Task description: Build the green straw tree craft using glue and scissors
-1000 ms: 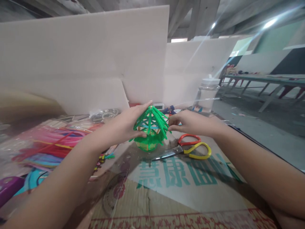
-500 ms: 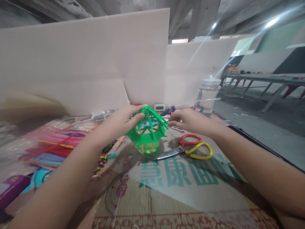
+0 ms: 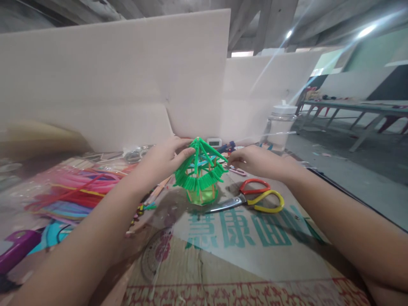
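Note:
A small green pavilion model (image 3: 200,174) made of pipe cleaners and sticks stands upright on a printed cardboard sheet (image 3: 242,255). My left hand (image 3: 164,160) holds the left edge of its pointed roof, fingers curled round the green strands. At the roof's right edge, my right hand (image 3: 251,160) has its fingertips pinched together; what they pinch is too small to make out.
Scissors (image 3: 251,199) with red and yellow handles lie just right of the model. Bags of coloured pipe cleaners (image 3: 68,193) fill the left side. A clear plastic jar (image 3: 279,125) stands at the back right. White boards (image 3: 127,80) wall off the back.
The model has been tipped from leaning toward me to standing upright. My left hand slid from across the roof to its left edge. My right hand stayed at the right edge.

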{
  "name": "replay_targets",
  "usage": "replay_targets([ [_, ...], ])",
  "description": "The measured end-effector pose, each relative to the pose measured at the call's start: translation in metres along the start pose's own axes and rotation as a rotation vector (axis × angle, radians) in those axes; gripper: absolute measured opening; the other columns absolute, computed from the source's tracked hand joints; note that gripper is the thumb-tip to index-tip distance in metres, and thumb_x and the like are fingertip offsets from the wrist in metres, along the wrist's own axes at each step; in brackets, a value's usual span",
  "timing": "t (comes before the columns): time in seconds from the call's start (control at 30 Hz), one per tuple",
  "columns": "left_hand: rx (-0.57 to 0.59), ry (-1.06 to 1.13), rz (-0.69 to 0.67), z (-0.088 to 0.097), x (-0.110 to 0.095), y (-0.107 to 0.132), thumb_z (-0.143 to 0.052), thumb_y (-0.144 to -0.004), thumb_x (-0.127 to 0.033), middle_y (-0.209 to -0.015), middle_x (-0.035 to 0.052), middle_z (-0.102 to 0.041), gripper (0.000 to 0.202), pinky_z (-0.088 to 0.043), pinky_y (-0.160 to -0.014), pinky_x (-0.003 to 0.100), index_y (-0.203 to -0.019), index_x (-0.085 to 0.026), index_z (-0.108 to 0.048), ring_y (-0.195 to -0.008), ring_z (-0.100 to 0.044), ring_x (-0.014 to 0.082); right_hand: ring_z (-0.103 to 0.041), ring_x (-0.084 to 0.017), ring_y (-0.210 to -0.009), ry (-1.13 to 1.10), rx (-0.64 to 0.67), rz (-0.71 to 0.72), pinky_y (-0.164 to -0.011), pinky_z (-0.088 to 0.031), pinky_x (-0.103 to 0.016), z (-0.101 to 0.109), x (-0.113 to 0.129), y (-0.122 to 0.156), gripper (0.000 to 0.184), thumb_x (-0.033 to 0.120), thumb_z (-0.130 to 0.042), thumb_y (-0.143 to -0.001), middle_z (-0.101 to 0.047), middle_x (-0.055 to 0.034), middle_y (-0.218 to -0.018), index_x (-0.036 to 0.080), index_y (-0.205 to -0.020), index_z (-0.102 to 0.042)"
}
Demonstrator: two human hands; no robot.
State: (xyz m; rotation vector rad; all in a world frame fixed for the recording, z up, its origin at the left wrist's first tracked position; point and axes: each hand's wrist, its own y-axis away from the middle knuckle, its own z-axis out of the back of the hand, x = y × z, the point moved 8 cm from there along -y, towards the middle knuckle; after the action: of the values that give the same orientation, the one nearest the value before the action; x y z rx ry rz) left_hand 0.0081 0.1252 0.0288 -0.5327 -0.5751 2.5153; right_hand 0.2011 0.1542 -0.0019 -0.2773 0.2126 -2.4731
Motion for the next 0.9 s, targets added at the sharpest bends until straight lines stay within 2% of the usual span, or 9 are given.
replay_targets([
  [0.1, 0.016, 0.009, -0.001, 0.000, 0.000, 0.000, -0.040, -0.097, -0.047, -0.125, 0.0053, -0.067, 0.044, -0.045, -0.098, 0.038, -0.128, -0.025, -0.063, -0.109, -0.062, 0.0252, -0.064, -0.019, -0.080, -0.002, -0.003, -0.039, -0.065, -0.039, -0.028, -0.001, -0.012, -0.002, 0.022, 0.029, -0.054, -0.089, -0.074, -0.0043, -0.095, 0.023, -0.095, -0.074],
  [0.23, 0.012, 0.006, -0.013, -0.001, -0.001, -0.001, -0.041, -0.096, -0.046, -0.120, 0.0048, -0.068, 0.043, -0.046, -0.096, 0.037, -0.127, -0.025, -0.063, -0.104, -0.063, 0.0240, -0.062, -0.018, -0.074, 0.028, 0.011, -0.066, -0.060, -0.037, -0.028, -0.008, -0.026, -0.006, 0.027, 0.036, -0.052, -0.090, -0.074, -0.0056, -0.089, 0.021, -0.095, -0.074],
  [0.53, -0.016, -0.039, 0.009, -0.006, 0.003, -0.003, -0.037, -0.097, -0.051, -0.117, 0.0082, -0.068, 0.050, -0.048, -0.089, 0.038, -0.127, -0.021, -0.061, -0.100, -0.063, 0.0248, -0.062, -0.019, -0.073, -0.028, 0.004, -0.124, -0.061, -0.038, -0.027, -0.009, -0.041, -0.006, 0.027, 0.041, -0.058, -0.086, -0.073, -0.0059, -0.082, 0.020, -0.091, -0.075],
  [0.63, -0.024, -0.029, 0.026, -0.005, 0.005, -0.002, -0.037, -0.097, -0.050, -0.118, 0.0079, -0.069, 0.048, -0.048, -0.090, 0.038, -0.127, -0.021, -0.062, -0.102, -0.063, 0.0252, -0.063, -0.019, -0.076, -0.101, -0.063, -0.097, -0.065, -0.042, -0.028, -0.005, -0.035, -0.008, 0.025, 0.038, -0.057, -0.087, -0.074, -0.0059, -0.087, 0.019, -0.091, -0.074],
  [0.77, -0.039, 0.000, 0.055, -0.002, 0.009, -0.002, -0.040, -0.096, -0.047, -0.123, 0.0065, -0.068, 0.046, -0.048, -0.094, 0.038, -0.128, -0.022, -0.062, -0.107, -0.063, 0.0249, -0.065, -0.018, -0.078, -0.341, -0.295, -0.068, -0.070, -0.046, -0.029, 0.009, -0.017, -0.005, 0.027, 0.035, -0.053, -0.090, -0.074, -0.0065, -0.090, 0.016, -0.100, -0.070],
  [0.83, -0.053, 0.011, 0.056, -0.001, 0.010, -0.002, -0.040, -0.096, -0.045, -0.124, 0.0055, -0.068, 0.044, -0.047, -0.096, 0.037, -0.128, -0.022, -0.062, -0.108, -0.064, 0.0244, -0.065, -0.017, -0.081, -0.375, -0.334, 0.005, -0.073, -0.047, -0.030, 0.012, -0.002, -0.003, 0.025, 0.034, -0.055, -0.090, -0.074, -0.0064, -0.095, 0.017, -0.101, -0.070],
  [0.9, -0.062, 0.021, 0.053, -0.001, 0.010, -0.003, -0.041, -0.097, -0.043, -0.123, 0.0047, -0.069, 0.043, -0.047, -0.097, 0.036, -0.128, -0.023, -0.062, -0.108, -0.064, 0.0239, -0.064, -0.017, -0.085, -0.355, -0.316, 0.087, -0.076, -0.047, -0.030, 0.012, 0.013, -0.002, 0.023, 0.030, -0.056, -0.090, -0.073, -0.0064, -0.099, 0.018, -0.103, -0.070],
])
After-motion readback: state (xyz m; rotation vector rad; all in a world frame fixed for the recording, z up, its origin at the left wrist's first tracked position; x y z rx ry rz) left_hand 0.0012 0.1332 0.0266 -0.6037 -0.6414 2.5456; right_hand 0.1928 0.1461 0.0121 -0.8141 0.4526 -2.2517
